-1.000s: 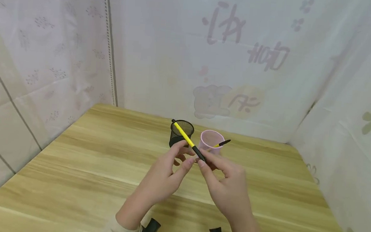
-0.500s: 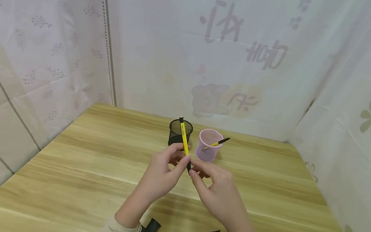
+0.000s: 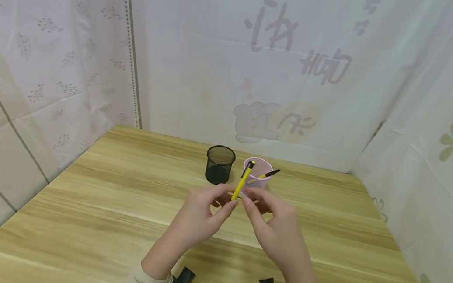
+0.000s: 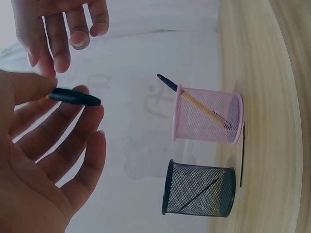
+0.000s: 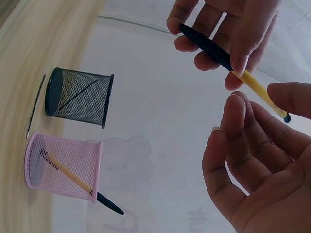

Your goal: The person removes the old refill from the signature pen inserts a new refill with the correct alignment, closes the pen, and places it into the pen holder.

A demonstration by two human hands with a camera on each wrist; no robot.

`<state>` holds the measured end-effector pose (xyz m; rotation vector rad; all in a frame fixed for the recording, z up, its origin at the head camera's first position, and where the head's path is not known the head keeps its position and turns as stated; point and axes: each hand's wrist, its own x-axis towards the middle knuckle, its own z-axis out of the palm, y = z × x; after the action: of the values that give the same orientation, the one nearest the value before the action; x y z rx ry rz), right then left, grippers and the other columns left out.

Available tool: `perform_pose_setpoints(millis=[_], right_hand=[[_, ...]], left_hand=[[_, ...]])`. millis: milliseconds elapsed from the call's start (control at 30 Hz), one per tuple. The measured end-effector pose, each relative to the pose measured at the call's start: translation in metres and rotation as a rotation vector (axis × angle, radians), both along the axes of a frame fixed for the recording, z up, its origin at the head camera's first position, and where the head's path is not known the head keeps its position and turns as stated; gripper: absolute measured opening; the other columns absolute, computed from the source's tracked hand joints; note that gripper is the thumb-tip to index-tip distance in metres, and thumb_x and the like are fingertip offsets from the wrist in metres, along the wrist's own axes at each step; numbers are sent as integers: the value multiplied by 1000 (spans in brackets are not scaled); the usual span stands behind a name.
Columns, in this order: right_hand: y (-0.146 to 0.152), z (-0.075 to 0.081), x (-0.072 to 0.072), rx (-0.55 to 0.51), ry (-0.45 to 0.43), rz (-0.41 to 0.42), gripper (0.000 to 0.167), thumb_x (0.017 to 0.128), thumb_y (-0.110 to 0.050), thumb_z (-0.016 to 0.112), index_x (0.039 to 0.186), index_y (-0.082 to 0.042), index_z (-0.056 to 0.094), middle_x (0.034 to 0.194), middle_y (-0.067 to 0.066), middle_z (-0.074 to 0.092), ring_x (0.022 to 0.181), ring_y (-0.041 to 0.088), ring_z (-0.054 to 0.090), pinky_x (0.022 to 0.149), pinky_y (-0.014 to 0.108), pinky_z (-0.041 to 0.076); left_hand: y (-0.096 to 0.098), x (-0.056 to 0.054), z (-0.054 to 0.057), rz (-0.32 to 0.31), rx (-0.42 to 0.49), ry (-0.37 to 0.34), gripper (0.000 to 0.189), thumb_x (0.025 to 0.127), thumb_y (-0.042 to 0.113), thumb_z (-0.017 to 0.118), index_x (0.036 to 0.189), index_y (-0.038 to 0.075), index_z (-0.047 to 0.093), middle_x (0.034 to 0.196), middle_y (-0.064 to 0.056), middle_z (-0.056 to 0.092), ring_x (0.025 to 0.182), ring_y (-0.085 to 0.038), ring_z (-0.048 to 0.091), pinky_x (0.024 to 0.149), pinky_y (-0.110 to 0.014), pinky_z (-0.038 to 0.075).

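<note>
My left hand [image 3: 201, 214] pinches a yellow pen [image 3: 241, 184] with a black clip end between thumb and fingers. That end points up and to the right in the head view, while the pen's black grip [image 5: 206, 46] shows in the right wrist view. Close beside the pen is my right hand [image 3: 274, 221], its fingers relaxed and holding nothing. Beyond the hands stands a pink mesh pen cup [image 4: 209, 133] with a second yellow-and-black pen [image 4: 194, 103] leaning in it. A black mesh pen cup [image 3: 220, 167] stands to its left.
A thin dark rod [image 4: 243, 155] lies on the wooden table [image 3: 109, 186] in front of the cups. Printed cloth [image 3: 192, 69] hangs behind the table and along both sides. Black wrist mounts [image 3: 182, 282] show at the bottom of the head view.
The pen's clip end has swung from upper left, through nearly upright, to upper right. My right hand has let go of the black grip end and moved slightly right.
</note>
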<state>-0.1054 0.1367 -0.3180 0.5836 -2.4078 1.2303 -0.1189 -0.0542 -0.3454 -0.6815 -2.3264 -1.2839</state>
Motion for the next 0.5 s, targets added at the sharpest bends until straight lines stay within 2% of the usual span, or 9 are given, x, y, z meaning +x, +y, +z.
perform_pose_setpoints(millis=[100, 200, 333, 500], right_hand=[[1, 1, -2, -7, 7, -9, 12, 101, -11, 73, 111, -11, 79, 101, 1, 81, 79, 8, 72, 73, 27, 57], [1, 1, -2, -20, 31, -17, 7, 101, -11, 73, 104, -12, 80, 94, -1, 80, 78, 8, 72, 73, 28, 57], [1, 2, -2, -35, 39, -32, 7, 101, -13, 74, 96, -13, 78, 86, -4, 78, 77, 7, 71, 74, 27, 57], [1, 1, -1, -19, 91, -32, 8, 101, -11, 74, 94, -12, 77, 85, -3, 78, 78, 6, 70, 75, 28, 59]], left_hand=[[1, -1, -1, -31, -45, 39, 20, 99, 14, 76, 119, 15, 76, 88, 6, 78, 82, -4, 71, 79, -32, 61], [2, 0, -1, -33, -84, 57, 16, 97, 14, 78, 113, 16, 77, 85, 7, 76, 81, -3, 70, 75, -28, 58], [3, 0, -1, -52, -108, 45, 16, 96, 15, 79, 112, 16, 77, 86, 8, 77, 82, -4, 71, 70, -20, 53], [2, 2, 1, -64, -114, 8, 20, 97, 17, 79, 117, 16, 78, 93, 7, 79, 87, -7, 72, 74, -21, 55]])
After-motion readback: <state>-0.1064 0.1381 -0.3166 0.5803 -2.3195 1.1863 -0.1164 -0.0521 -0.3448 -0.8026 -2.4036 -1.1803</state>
